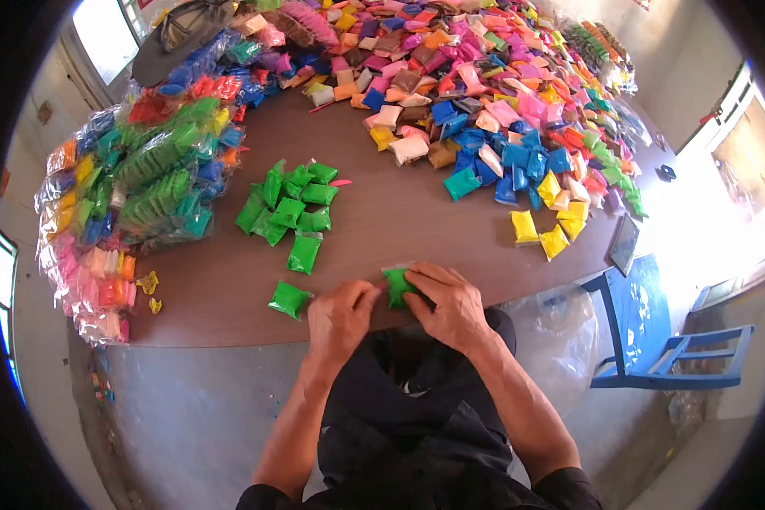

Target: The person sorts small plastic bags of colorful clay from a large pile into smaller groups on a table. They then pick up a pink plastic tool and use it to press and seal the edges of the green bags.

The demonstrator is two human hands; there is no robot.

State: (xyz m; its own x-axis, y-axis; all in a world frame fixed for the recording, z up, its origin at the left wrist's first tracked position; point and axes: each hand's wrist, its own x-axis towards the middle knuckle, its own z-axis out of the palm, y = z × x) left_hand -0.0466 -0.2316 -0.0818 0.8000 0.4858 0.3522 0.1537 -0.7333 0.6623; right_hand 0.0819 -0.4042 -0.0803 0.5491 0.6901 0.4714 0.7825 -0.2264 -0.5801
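Note:
A small green packet (397, 287) in clear plastic lies at the table's front edge, under the fingers of my right hand (450, 308). The thumb and fingertips grip its right side. Just left of it is my left hand (342, 316), its fingers curled closed; whatever they may hold is hidden. A single green packet (290, 297) rests close to the left hand's outer side. Behind it lies another green packet (304, 252), touching a loose cluster of green packets (287, 211) on the brown table (382, 221).
Clear bags of sorted packets (157, 170) are stacked on the left. A big heap of mixed-colour packets (476, 76) covers the back and right, with yellow packets (554, 242) at its near edge. A phone-like dark slab (625, 244) lies by the right edge, near a blue chair (646, 331).

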